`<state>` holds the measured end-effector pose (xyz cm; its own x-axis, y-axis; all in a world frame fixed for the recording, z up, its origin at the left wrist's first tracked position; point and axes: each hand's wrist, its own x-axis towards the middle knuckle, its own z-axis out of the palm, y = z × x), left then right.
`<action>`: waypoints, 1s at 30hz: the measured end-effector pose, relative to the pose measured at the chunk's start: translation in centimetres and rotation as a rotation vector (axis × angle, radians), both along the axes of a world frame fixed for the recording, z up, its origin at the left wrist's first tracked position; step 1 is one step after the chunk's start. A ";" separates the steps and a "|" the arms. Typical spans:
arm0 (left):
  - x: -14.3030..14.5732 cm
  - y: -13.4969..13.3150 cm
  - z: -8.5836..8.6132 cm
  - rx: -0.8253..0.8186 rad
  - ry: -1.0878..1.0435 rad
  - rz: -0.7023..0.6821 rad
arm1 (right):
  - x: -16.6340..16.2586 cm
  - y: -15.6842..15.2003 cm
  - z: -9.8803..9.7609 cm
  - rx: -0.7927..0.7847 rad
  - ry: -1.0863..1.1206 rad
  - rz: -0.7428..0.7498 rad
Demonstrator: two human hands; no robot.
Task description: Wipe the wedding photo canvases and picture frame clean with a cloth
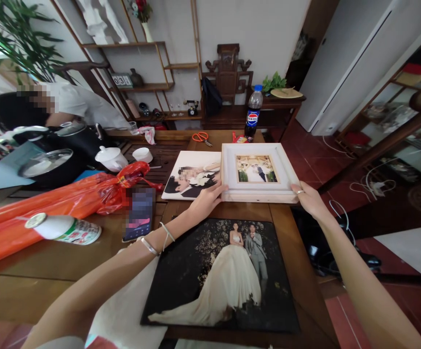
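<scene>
A white picture frame (228, 170) with a small wedding photo (257, 169) lies between my hands. My left hand (208, 199) grips its near left corner, with the thumb along the edge. At the near right corner my right hand (309, 198), with a ring on it, grips the other side. Left of the frame, and partly behind it, lies a pale photo panel (193, 169) of two people. Closer to me rests a large dark wedding photo panel (218, 271), showing a couple and a long white gown, below my forearms.
On the table's left lie an orange plastic bag (68, 194), a white bottle (63, 229) on its side and a phone (139, 213). Orange-handled scissors (202, 139) and a cola bottle (253, 112) are at the back. Another person (83, 104) leans in at the left, near black pots (50, 167).
</scene>
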<state>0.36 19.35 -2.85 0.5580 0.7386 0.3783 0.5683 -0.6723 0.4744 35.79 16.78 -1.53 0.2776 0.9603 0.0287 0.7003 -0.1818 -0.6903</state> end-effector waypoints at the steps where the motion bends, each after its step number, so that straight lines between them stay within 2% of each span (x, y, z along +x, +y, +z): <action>1: 0.0 0.0 0.1 -0.006 -0.024 -0.002 | 0.0 0.1 0.0 0.000 -0.013 0.001; 6: 0.1 0.5 0.4 -0.062 -0.110 -0.003 | -0.3 0.3 0.3 0.026 -0.083 -0.006; 12: -0.2 1.7 -0.1 -0.155 -0.194 0.004 | -0.9 0.2 0.7 0.067 -0.134 0.035; 17: -0.2 1.9 -0.1 -0.143 -0.131 0.017 | -1.0 0.3 0.5 0.073 -0.128 0.015; 21: 0.1 1.2 1.2 -0.094 -0.030 0.015 | -1.0 0.3 0.4 0.021 -0.089 -0.033; 24: -0.8 -0.9 3.5 -0.029 0.033 0.043 | -1.2 -1.4 0.7 0.180 -0.113 -0.114; 26: -2.8 -3.5 5.4 -0.006 0.026 0.157 | -1.6 -3.9 0.9 0.351 -0.134 -0.135; 27: -4.2 -5.0 6.2 -0.008 0.016 0.235 | -1.9 -5.6 1.1 0.382 -0.097 -0.122; 30: -9.4 -10.6 7.6 -0.064 0.053 0.436 | -3.6 -11.2 1.1 0.244 -0.032 0.081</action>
<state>-9.04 8.75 4.75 0.2063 0.9303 0.3034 0.8170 -0.3344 0.4698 32.24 5.62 -0.45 0.1957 0.9429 0.2696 0.7279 0.0445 -0.6842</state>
